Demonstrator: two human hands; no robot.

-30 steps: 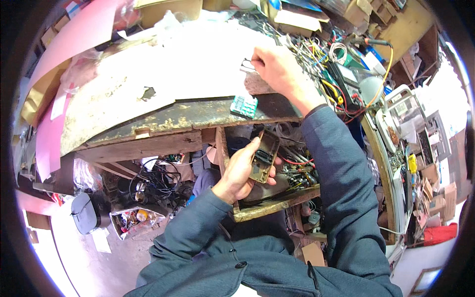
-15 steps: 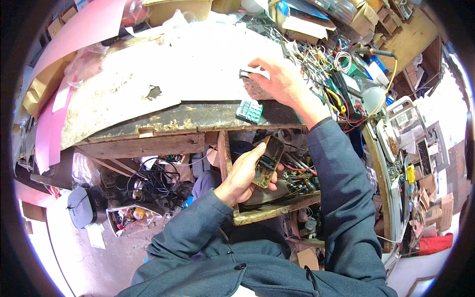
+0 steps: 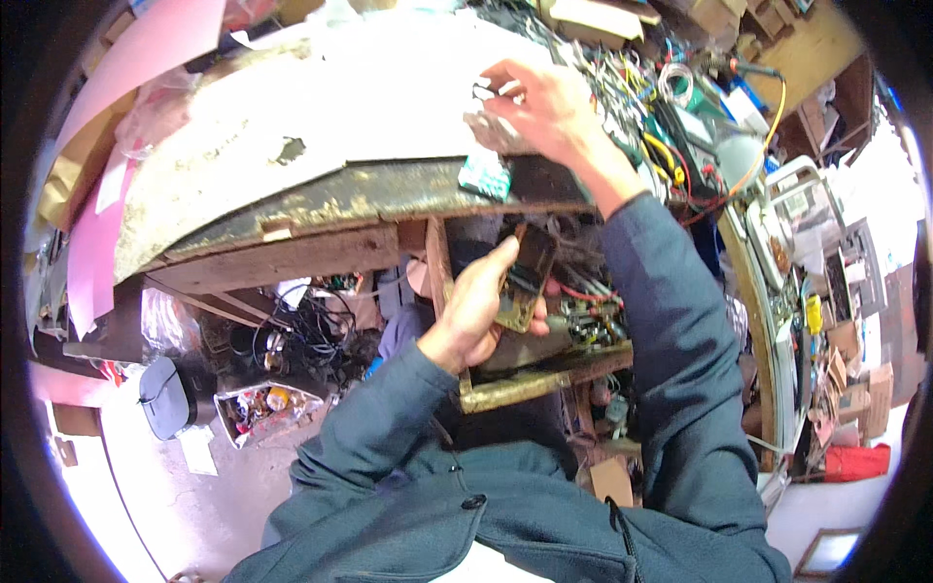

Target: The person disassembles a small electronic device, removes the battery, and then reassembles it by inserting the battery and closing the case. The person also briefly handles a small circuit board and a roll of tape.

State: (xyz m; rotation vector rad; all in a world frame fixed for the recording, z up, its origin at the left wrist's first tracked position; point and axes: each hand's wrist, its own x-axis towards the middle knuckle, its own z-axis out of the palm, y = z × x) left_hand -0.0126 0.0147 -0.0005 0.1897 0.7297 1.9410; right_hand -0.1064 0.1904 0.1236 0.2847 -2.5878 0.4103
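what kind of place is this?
Probably an electronics repair workshop: a tangle of loose wires on the worn bench, a teal keypad-like board at its front edge, and a small open case in the left hand.

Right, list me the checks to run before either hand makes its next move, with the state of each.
1. Casing held: ok. The left hand grips the hollow casing half, open side up.
2. Right-hand hold: cannot tell. The right hand has its fingertips at a small dark piece, but glare hides whether they pinch it.
3. Keypad board parked: ok. The teal circuit board lies near the bench front edge, untouched.
4. Drawer closed: not ok. The wooden drawer stands open below the casing half.
5. Worktop readable: not ok. Much of it is washed out.
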